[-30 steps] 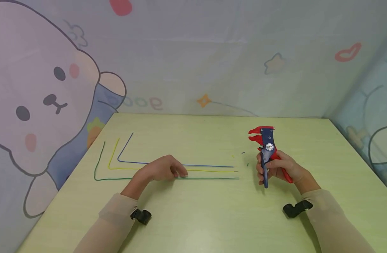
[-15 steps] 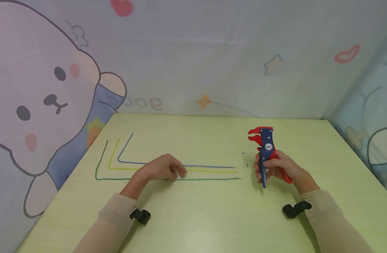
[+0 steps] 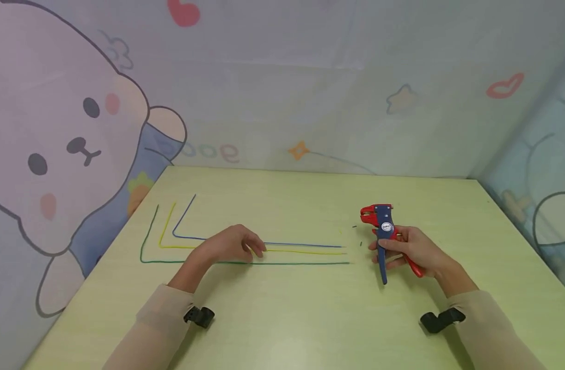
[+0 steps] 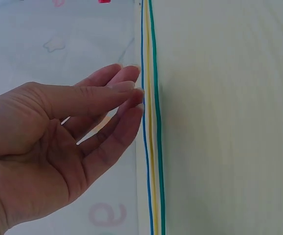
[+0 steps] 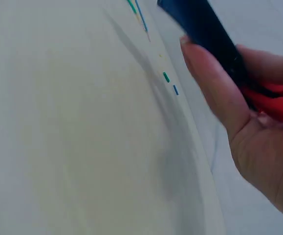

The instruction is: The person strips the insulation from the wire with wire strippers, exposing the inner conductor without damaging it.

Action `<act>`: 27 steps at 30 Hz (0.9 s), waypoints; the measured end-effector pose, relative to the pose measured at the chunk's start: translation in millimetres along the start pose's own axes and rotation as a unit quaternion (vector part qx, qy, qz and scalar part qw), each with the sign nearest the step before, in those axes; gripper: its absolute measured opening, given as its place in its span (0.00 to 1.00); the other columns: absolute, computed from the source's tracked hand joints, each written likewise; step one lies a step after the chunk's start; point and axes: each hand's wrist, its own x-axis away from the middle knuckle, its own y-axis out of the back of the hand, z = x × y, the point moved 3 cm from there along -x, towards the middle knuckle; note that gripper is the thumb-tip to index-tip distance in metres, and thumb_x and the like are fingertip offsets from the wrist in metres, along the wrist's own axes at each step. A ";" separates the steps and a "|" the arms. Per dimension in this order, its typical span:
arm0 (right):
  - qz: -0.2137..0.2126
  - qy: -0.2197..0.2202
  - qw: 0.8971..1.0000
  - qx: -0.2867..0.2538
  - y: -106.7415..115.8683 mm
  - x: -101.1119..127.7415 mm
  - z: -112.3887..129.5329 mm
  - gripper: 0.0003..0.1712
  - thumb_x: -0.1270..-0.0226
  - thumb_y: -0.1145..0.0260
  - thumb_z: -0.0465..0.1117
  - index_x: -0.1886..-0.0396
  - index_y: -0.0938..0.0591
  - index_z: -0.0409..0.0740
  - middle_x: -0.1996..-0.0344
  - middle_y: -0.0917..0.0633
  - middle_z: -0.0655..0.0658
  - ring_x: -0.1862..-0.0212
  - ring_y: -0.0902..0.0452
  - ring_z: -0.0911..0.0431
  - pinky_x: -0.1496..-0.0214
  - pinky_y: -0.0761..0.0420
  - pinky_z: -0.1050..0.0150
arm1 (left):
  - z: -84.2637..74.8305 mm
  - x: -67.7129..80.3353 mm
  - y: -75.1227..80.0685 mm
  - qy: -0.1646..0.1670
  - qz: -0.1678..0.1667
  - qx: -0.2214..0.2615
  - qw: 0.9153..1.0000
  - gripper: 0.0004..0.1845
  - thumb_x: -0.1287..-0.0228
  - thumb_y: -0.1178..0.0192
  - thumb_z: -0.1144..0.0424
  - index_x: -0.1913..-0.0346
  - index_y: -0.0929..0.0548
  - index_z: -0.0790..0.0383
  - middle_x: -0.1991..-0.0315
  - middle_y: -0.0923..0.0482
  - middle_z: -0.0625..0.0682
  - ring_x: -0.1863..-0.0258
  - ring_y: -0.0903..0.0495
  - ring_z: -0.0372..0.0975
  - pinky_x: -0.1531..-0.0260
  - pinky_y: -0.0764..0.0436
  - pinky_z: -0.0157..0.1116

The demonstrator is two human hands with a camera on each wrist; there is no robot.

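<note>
My left hand [image 3: 231,244] hovers over three bent wires with its fingers loosely bent and nothing between them. In the left wrist view its fingertips [image 4: 135,107] overlap the line of the blue wire [image 4: 147,166]. The blue wire, the yellow wire [image 3: 305,252] and the green wire [image 3: 305,264] lie side by side, each L-shaped, with thin bare tips at the right. My right hand [image 3: 414,252] grips a red and blue wire stripper [image 3: 385,227] by its handles, its red nose facing left. In the right wrist view the hand hides part of the red handle [image 5: 278,105].
Small insulation scraps, one blue [image 3: 354,226] and one green [image 3: 361,243], lie on the table [image 3: 282,318] between the wire ends and the stripper. A printed cloth backdrop [image 3: 273,103] stands behind the table and along its sides.
The left hand has lifted from the green wire and drawn slightly left; that wire has shifted a little. My right hand has lowered the stripper towards me, and the red nose parts look closer together.
</note>
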 end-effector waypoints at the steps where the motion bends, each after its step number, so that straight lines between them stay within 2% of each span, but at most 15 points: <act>1: -0.013 -0.013 1.000 0.007 -0.4 1.5 -2.4 0.33 0.37 0.39 0.40 0.40 0.41 0.25 0.54 0.23 0.28 0.57 0.24 0.36 0.62 0.24 0.47 | 1.1 1.1 -0.4 0.006 0.003 -0.001 1.000 0.17 0.50 0.43 0.81 0.58 0.17 0.64 0.64 0.19 0.53 0.61 0.21 0.46 0.64 0.23 0.36; 5: -0.062 -0.060 0.995 0.046 -2.8 5.9 -11.9 0.34 0.41 0.35 0.42 0.43 0.37 0.25 0.57 0.24 0.30 0.60 0.22 0.41 0.64 0.23 0.48 | 6.6 2.4 -3.3 0.039 0.013 0.006 0.999 0.18 0.51 0.41 0.82 0.58 0.17 0.63 0.63 0.19 0.52 0.61 0.21 0.44 0.65 0.23 0.36; 7: -0.075 -0.069 0.993 0.066 -5.1 6.8 -14.0 0.32 0.42 0.35 0.42 0.45 0.35 0.26 0.58 0.24 0.32 0.61 0.22 0.44 0.65 0.22 0.49 | 8.8 1.9 -4.3 0.050 0.014 0.007 0.999 0.19 0.52 0.42 0.83 0.59 0.17 0.62 0.64 0.19 0.51 0.61 0.21 0.44 0.65 0.23 0.36; 13: -0.110 -0.087 0.987 0.080 -13.7 9.3 -9.5 0.33 0.44 0.33 0.41 0.46 0.35 0.25 0.58 0.26 0.33 0.61 0.21 0.45 0.65 0.22 0.51 | 13.3 -0.9 -5.9 0.038 0.017 0.019 0.999 0.21 0.54 0.46 0.86 0.59 0.17 0.64 0.65 0.18 0.52 0.63 0.20 0.44 0.66 0.23 0.37; 17: -0.159 -0.109 0.972 0.131 -17.4 12.5 -2.5 0.33 0.48 0.30 0.43 0.50 0.33 0.26 0.62 0.23 0.36 0.66 0.19 0.47 0.66 0.21 0.54 | 12.9 0.1 -5.4 0.039 0.015 0.025 0.999 0.20 0.54 0.46 0.85 0.58 0.17 0.65 0.66 0.18 0.53 0.64 0.20 0.43 0.65 0.23 0.37; 19: -0.175 -0.112 0.960 0.186 -18.1 13.8 1.8 0.31 0.49 0.29 0.45 0.54 0.31 0.27 0.67 0.21 0.37 0.70 0.19 0.49 0.68 0.20 0.57 | 13.1 0.6 -4.4 0.044 0.010 0.022 0.999 0.20 0.54 0.46 0.84 0.58 0.17 0.64 0.67 0.18 0.52 0.64 0.20 0.43 0.66 0.24 0.37; 22: -0.191 -0.130 0.934 0.273 -17.7 16.2 5.9 0.29 0.51 0.29 0.52 0.63 0.25 0.30 0.76 0.19 0.41 0.75 0.22 0.52 0.72 0.23 0.61 | 14.5 0.5 -3.5 0.049 0.006 0.019 0.999 0.21 0.54 0.46 0.84 0.57 0.17 0.64 0.68 0.18 0.52 0.64 0.20 0.41 0.65 0.25 0.37; 25: -0.191 -0.139 0.904 0.357 -16.9 19.1 7.6 0.30 0.52 0.31 0.59 0.67 0.21 0.34 0.80 0.22 0.45 0.76 0.28 0.54 0.77 0.31 0.63 | 16.1 -0.8 -3.5 0.049 0.007 0.016 0.999 0.21 0.54 0.46 0.84 0.57 0.18 0.64 0.68 0.18 0.52 0.64 0.20 0.41 0.66 0.25 0.36; 27: -0.191 -0.140 0.889 0.391 -16.7 20.3 8.6 0.31 0.53 0.32 0.62 0.67 0.19 0.36 0.80 0.24 0.46 0.75 0.31 0.54 0.79 0.35 0.64 | 15.8 -1.2 -3.3 0.049 0.007 0.013 0.999 0.21 0.54 0.46 0.83 0.56 0.18 0.64 0.68 0.18 0.52 0.64 0.21 0.41 0.66 0.26 0.36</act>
